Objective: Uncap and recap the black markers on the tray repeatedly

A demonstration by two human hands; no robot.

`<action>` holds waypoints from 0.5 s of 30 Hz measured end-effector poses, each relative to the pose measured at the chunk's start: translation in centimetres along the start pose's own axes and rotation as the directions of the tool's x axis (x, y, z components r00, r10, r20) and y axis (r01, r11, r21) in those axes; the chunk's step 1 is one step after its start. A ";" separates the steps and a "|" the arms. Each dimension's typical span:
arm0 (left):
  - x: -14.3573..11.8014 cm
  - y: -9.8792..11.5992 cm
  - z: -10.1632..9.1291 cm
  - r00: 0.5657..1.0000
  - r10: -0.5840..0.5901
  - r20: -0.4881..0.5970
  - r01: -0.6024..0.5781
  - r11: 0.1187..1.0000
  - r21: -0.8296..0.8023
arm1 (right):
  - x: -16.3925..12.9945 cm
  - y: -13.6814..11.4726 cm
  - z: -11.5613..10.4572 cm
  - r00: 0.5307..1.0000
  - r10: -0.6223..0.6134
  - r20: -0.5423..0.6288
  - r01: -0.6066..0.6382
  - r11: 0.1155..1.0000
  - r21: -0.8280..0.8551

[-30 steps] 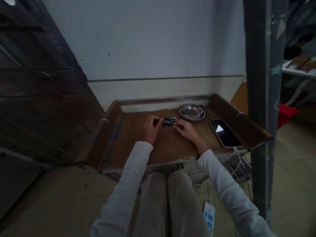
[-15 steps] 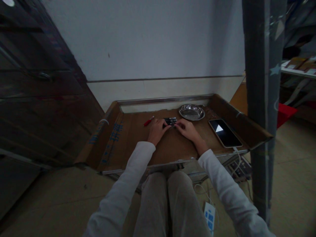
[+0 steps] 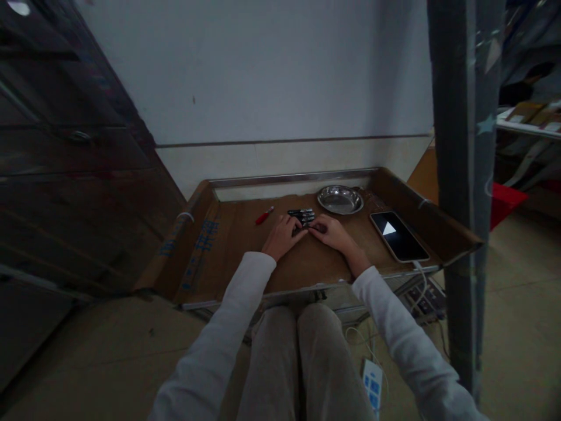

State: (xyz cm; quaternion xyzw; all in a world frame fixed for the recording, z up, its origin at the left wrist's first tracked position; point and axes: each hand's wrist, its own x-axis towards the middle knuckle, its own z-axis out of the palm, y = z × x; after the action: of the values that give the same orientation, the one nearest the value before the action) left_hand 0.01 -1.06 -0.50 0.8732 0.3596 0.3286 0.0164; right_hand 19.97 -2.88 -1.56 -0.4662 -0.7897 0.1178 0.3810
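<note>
- The worktop (image 3: pixel 245 257), a brown cardboard-lined tray with raised sides, fills the middle of the frame below a pale wall.
- Both arms in white sleeves run up from the lower edge and converge at the centre of the worktop, with the knees between them at the bottom.
- The left hand (image 3: pixel 283 237) lies palm down, wrist low, fingers curled forward onto the near left end of the black pens (image 3: pixel 301 216).
- The right hand (image 3: pixel 333 233) lies palm down too, fingers bent toward the left and meeting the same bundle from the right.
- Both hands are half closed with fingertips on the pens; I cannot tell whether either truly grips them.
- The phone (image 3: pixel 398 235), screen lit, rests at centre right of the worktop, well apart from the hands.
- The metal dish (image 3: pixel 340 199) sits just above and right of the pens.
- The black pens lie flat side by side at frame centre, long axis running left to right.
- The red pen (image 3: pixel 264 216) lies alone to the left, tilted, its upper end toward the right.
</note>
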 end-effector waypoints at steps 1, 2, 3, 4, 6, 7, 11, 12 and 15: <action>-0.1 -0.1 0.2 1.000 0.006 0.019 -0.006 1.000 -0.016 | 0.0 0.0 0.0 1.000 -0.002 -0.002 0.002 1.000 0.005; -0.1 -0.2 0.3 0.999 0.007 0.031 -0.006 1.000 -0.028 | 0.0 0.0 0.0 1.000 -0.006 0.001 0.006 1.000 0.011; -0.1 -0.4 0.4 0.999 0.003 0.037 -0.001 0.999 -0.037 | 0.0 0.0 0.0 1.000 -0.010 0.003 0.010 1.000 0.019; -0.2 -0.5 0.5 0.999 -0.004 0.040 0.006 0.999 -0.042 | 0.0 -0.1 0.0 1.000 -0.012 0.006 0.012 1.000 0.029; -0.2 -0.7 0.6 0.999 -0.015 0.044 0.017 0.998 -0.052 | 0.1 -0.1 -0.1 1.000 -0.011 0.012 0.011 0.999 0.053; -0.2 -0.7 0.5 0.999 -0.017 0.049 0.020 0.998 -0.057 | 0.1 -0.2 -0.2 1.000 -0.009 0.015 0.008 0.998 0.066; -0.4 -0.6 -0.2 0.996 0.007 0.087 -0.002 0.998 -0.059 | 0.1 -0.1 -0.2 1.000 -0.011 0.027 0.009 0.995 0.104; -0.4 -0.5 -0.4 0.995 0.013 0.098 -0.007 0.998 -0.060 | 0.1 -0.1 -0.2 1.000 -0.014 0.027 0.011 0.995 0.103; -0.5 -0.4 -0.6 0.995 0.018 0.095 -0.009 0.996 -0.090 | 0.1 0.1 -0.2 1.000 -0.021 -0.008 0.022 0.997 0.070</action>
State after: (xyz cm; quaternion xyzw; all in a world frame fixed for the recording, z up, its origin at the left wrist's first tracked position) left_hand -0.84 -1.17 -0.43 0.8887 0.3374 0.3023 0.0704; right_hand 20.15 -2.75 -1.49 -0.4443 -0.7888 0.1400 0.4011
